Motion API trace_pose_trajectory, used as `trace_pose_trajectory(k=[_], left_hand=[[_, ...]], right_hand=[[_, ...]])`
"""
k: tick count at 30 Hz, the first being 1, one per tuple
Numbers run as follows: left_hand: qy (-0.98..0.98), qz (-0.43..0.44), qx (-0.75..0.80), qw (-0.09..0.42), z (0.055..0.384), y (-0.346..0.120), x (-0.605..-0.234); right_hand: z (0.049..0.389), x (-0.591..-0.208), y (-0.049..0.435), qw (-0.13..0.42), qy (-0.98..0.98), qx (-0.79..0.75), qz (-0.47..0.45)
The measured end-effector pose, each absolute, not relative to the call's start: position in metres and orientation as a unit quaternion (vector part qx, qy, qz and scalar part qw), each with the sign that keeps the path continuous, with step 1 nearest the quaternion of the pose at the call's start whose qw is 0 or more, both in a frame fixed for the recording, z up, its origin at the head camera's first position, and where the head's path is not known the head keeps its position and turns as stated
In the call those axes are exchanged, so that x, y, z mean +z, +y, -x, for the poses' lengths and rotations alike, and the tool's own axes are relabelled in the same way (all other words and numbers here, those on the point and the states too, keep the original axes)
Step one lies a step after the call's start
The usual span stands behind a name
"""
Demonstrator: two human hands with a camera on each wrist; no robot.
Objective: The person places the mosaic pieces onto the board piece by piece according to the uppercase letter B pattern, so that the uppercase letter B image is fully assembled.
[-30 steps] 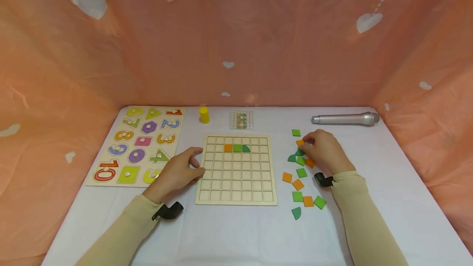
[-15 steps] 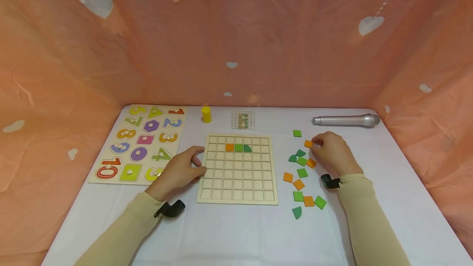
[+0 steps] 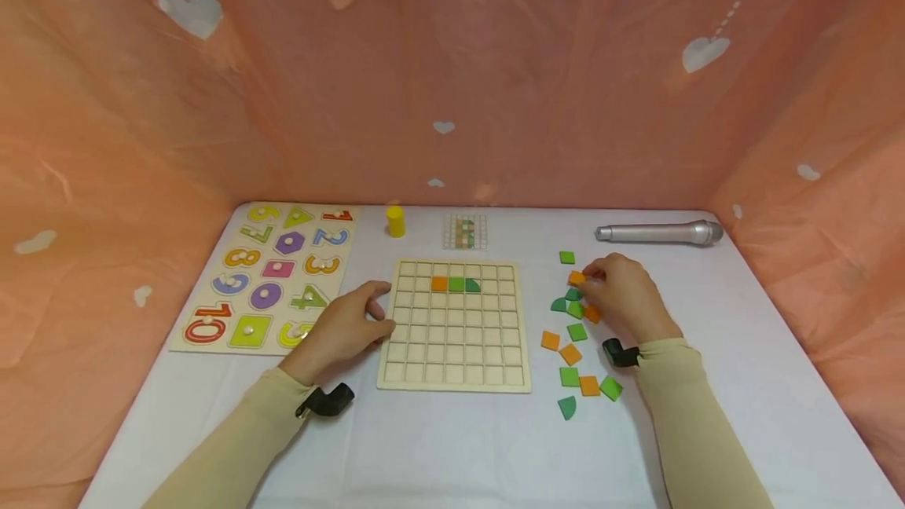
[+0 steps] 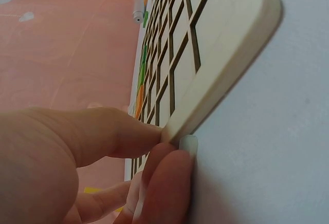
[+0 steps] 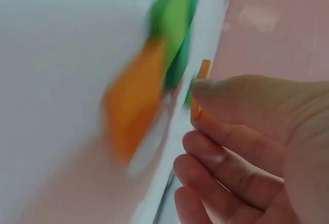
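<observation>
A pale wooden grid board lies in the middle of the table. One orange square, one green square and one dark green quarter-circle tile sit side by side in its second row. My left hand holds the board's left edge, thumb against the rim and fingers curled beside it in the left wrist view. At the right, my right hand pinches an orange square tile between thumb and index finger, over the loose tiles. An orange tile and green tiles lie beneath, blurred in the right wrist view.
Several loose orange and green tiles lie right of the board. A small pattern card and a yellow cylinder are behind it. A number puzzle board lies left, a silver microphone at the back right.
My right hand shifts right with the orange tile, then back left over the loose tiles, keeping its pinch. My left hand stays at the board's edge.
</observation>
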State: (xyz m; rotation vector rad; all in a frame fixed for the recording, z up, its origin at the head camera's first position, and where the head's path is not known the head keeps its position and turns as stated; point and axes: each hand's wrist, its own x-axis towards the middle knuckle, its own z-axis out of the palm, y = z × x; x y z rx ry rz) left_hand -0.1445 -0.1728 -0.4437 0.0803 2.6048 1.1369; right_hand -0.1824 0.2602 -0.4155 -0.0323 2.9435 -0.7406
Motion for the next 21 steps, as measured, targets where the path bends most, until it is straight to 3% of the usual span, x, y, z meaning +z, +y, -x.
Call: trace_pose_trajectory(k=[13,21], left_hand=[[0.902,-0.018,0.403,0.154,0.145,-0.175,-0.443],[0.903,-0.021,0.401,0.152,0.146,-0.173,-0.444]], right_hand=[[0.180,-0.418,0.163,0.026,0.967,-0.215,0.133],[0.172,-0.421,0.135,0.026,0.960,-0.217,0.174]])
